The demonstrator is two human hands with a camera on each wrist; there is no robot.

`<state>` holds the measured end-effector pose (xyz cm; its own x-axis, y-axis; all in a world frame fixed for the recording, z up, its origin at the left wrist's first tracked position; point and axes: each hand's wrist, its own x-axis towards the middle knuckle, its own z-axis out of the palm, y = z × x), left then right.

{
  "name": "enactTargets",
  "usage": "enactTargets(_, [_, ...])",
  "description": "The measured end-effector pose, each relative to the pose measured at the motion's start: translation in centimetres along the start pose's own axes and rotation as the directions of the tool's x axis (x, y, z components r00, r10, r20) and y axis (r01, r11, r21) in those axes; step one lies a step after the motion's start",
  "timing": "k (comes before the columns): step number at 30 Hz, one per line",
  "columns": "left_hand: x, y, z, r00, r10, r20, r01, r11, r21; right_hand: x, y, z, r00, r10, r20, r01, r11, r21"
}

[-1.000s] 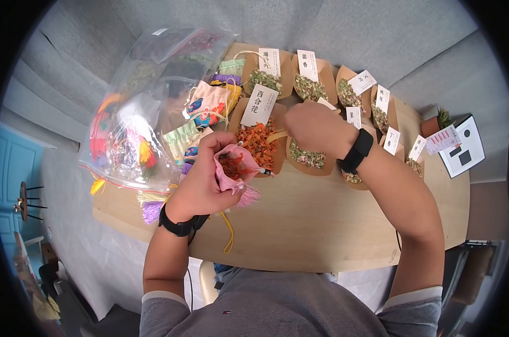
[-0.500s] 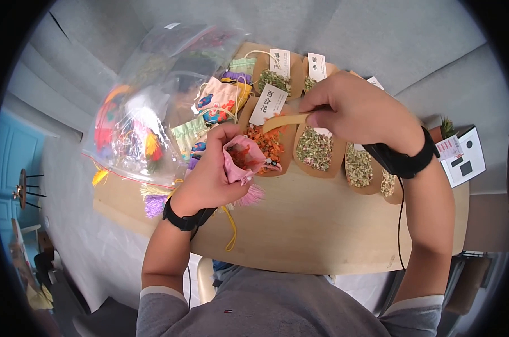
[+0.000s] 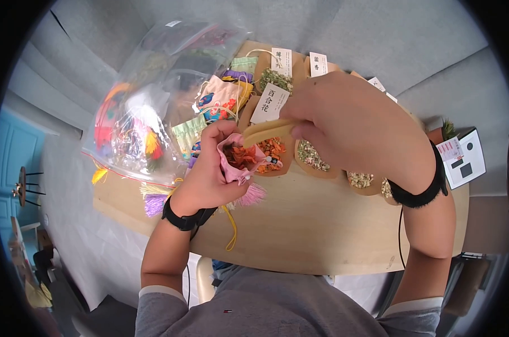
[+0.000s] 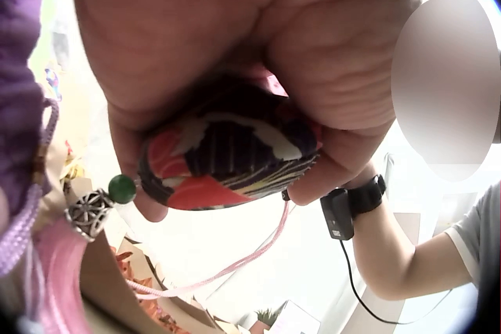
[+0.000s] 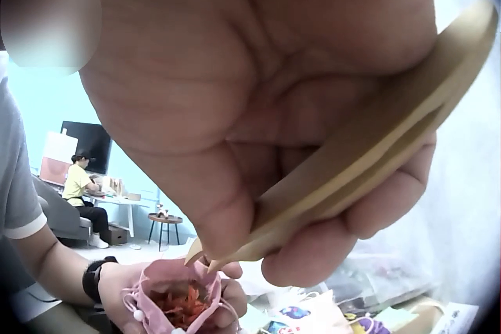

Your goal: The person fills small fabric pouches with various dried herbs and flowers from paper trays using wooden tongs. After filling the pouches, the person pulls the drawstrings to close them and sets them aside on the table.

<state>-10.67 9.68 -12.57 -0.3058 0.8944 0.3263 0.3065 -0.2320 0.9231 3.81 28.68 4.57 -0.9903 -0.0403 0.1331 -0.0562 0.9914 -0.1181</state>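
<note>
My left hand [image 3: 198, 180] grips a small pink drawstring pouch [image 3: 228, 168], its mouth held open and facing up. Orange dried petals [image 3: 244, 158] fill part of the pouch. From below, the left wrist view shows a dark patterned pouch base [image 4: 227, 166] with red and white shapes, and a pink tassel [image 4: 59, 279] with a green bead beside it. A wooden scoop [image 3: 265, 131] is pinched between the thumb and fingers of my right hand [image 3: 358, 132]. Its tip is right at the pouch's far rim. Behind the pouch lies a paper tray of orange petals [image 3: 272, 149], partly hidden.
Several paper trays of dried herbs [image 3: 312, 156] with white label cards [image 3: 271, 103] spread behind and right. Embroidered pouches [image 3: 216, 100] and a large clear plastic bag [image 3: 133, 123] lie left. A potted plant [image 3: 446, 128] stands far right. Another person [image 5: 81, 193] sits in the background.
My right hand has lifted the scoop out of the tray of orange petals and brought it left to the pouch's mouth. The left hand keeps its grip, shifted slightly right in view.
</note>
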Motion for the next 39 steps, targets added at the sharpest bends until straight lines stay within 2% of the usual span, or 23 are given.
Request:
enactTargets(1, [0.1, 0.4, 0.3, 1.0, -0.007, -0.005, 0.007, 0.996, -0.089, 0.0, -0.4, 0.1, 0.996, 0.054, 0.067, -0.053, 0.999, -0.01])
enactTargets(2, [0.0, 0.7, 0.5, 1.0, -0.016, -0.007, 0.014, 0.984, -0.177, -0.1, -0.7, 0.6, 0.996, 0.056, 0.067, -0.055, 0.998, -0.009])
enactTargets(4, [-0.1, 0.9, 0.7, 0.999, -0.042, -0.017, 0.037, 0.974, -0.223, -0.5, -1.0, 2.2, 0.995, -0.104, -0.001, 0.104, 0.995, -0.003])
enactTargets(5, [0.0, 0.9, 0.8, 0.997, -0.07, -0.033, 0.058, 0.96, -0.273, 0.0, -1.6, 2.4, 0.986, -0.064, 0.151, 0.079, 0.992, -0.099])
enactTargets(6, [0.2, 0.9, 0.7, 0.997, -0.069, -0.027, 0.059, 0.96, -0.275, -0.2, -1.3, 2.3, 0.987, -0.057, 0.151, 0.073, 0.992, -0.1])
enactTargets(8, [0.2, 0.7, 0.2, 0.999, -0.033, -0.023, 0.029, 0.985, -0.168, -0.5, -0.4, 1.8, 0.981, -0.099, -0.167, 0.114, 0.99, 0.083])
enactTargets(9, [0.1, 0.6, 0.1, 0.999, -0.035, -0.025, 0.031, 0.985, -0.17, -0.6, 0.3, 0.7, 0.996, -0.039, -0.082, 0.043, 0.998, 0.045])
enactTargets(10, [0.1, 0.6, 0.1, 0.999, -0.015, -0.051, 0.009, 0.994, -0.113, -0.4, 0.7, 0.2, 0.996, -0.039, -0.08, 0.043, 0.998, 0.046])
enactTargets(12, [0.2, 0.8, -0.2, 0.998, 0.011, -0.069, -0.015, 0.998, -0.056, -0.4, 1.5, -0.5, 0.964, 0.222, 0.15, -0.231, 0.971, 0.051])
enactTargets(14, [0.4, 1.4, -0.5, 0.993, 0.117, -0.001, -0.117, 0.993, -0.032, -1.4, 2.9, 2.0, 0.967, 0.208, 0.149, -0.207, 0.978, -0.02])
enactTargets(15, [0.2, 1.0, -0.7, 0.993, 0.118, 0.004, -0.117, 0.992, -0.035, -1.9, 3.5, 3.7, 0.971, 0.186, 0.153, -0.174, 0.981, -0.087])
enactTargets(17, [-0.8, 0.0, -1.0, 0.999, 0.021, 0.039, -0.009, 0.958, -0.287, -2.3, 4.1, 6.1, 0.955, 0.211, 0.206, -0.196, 0.976, -0.094])
enactTargets(18, [-1.1, 0.2, -0.9, 0.999, 0.019, 0.043, -0.006, 0.958, -0.285, -2.3, 4.1, 6.9, 0.938, 0.232, 0.259, -0.213, 0.972, -0.101])
enactTargets(20, [-1.4, 0.7, -0.6, 0.995, -0.022, 0.101, 0.072, 0.849, -0.523, -2.3, 3.9, 7.7, 0.932, 0.23, 0.279, -0.205, 0.972, -0.116])
enactTargets(21, [-1.3, 0.7, -0.8, 0.994, -0.022, 0.106, 0.074, 0.85, -0.522, -2.3, 3.8, 8.0, 0.926, 0.228, 0.301, -0.195, 0.971, -0.134])
enactTargets(23, [-1.0, 0.5, -1.3, 0.967, 0.087, 0.241, 0.076, 0.799, -0.596, -2.4, 3.6, 8.5, 0.933, 0.221, 0.285, -0.192, 0.973, -0.126])
enactTargets(27, [-0.7, 0.5, -1.2, 0.949, 0.088, 0.303, 0.09, 0.846, -0.526, -2.8, 3.6, 10.1, 0.966, 0.149, 0.211, -0.121, 0.983, -0.138])
enactTargets(29, [-0.5, 0.6, -0.9, 0.965, -0.055, 0.258, 0.157, 0.907, -0.392, -2.8, 3.6, 10.9, 0.969, 0.144, 0.202, -0.113, 0.98, -0.161])
enactTargets(30, [-0.5, 0.6, -1.0, 0.965, -0.055, 0.258, 0.156, 0.907, -0.391, -2.8, 3.5, 11.1, 0.971, 0.141, 0.192, -0.105, 0.977, -0.185])
enactTargets(32, [-0.3, 0.3, -1.0, 0.976, -0.024, 0.216, 0.085, 0.958, -0.274, -2.6, 3.3, 11.3, 0.97, 0.144, 0.196, -0.108, 0.977, -0.184])
enactTargets(36, [0.1, 1.1, -1.1, 0.985, 0.004, 0.172, 0.043, 0.962, -0.268, -2.6, 3.2, 11.1, 0.966, 0.154, 0.209, -0.122, 0.98, -0.157])
enactTargets(37, [0.0, 0.8, -1.2, 0.986, -0.003, 0.169, 0.04, 0.976, -0.214, -2.7, 3.2, 11.0, 0.966, 0.153, 0.208, -0.121, 0.98, -0.158])
enactTargets(39, [-0.1, 0.6, -1.4, 0.987, -0.013, 0.16, 0.039, 0.986, -0.16, -3.1, 3.5, 10.5, 0.983, 0.138, 0.124, -0.124, 0.985, -0.118])
